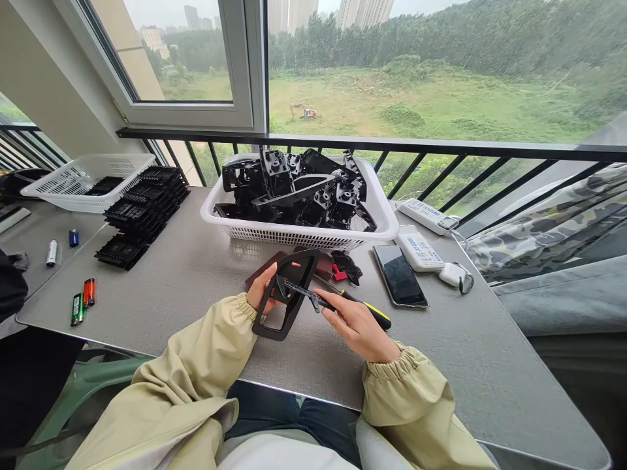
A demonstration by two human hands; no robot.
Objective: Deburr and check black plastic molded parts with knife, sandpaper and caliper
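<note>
My left hand [262, 290] is closed on the side of a black plastic frame [281, 331], which is tilted above the table with an opening through it. In my right hand [360, 326] is a black vernier caliper [307, 291] with scale marks, its jaws lying across the frame's opening. Whether the jaws press on the frame I cannot tell. Beneath my right hand lies a tool with a black and yellow handle [378, 316], its far end partly hidden. Behind the frame are dark reddish-brown flat pieces [323, 266] and a crumpled black item with a red part [339, 274].
A white basket [304, 236] full of black plastic parts stands at the back. Stacked black parts [142, 209] and another white basket [88, 176] are on the left, with several batteries [89, 292]. A phone [400, 277] and white boxes [421, 249] lie right.
</note>
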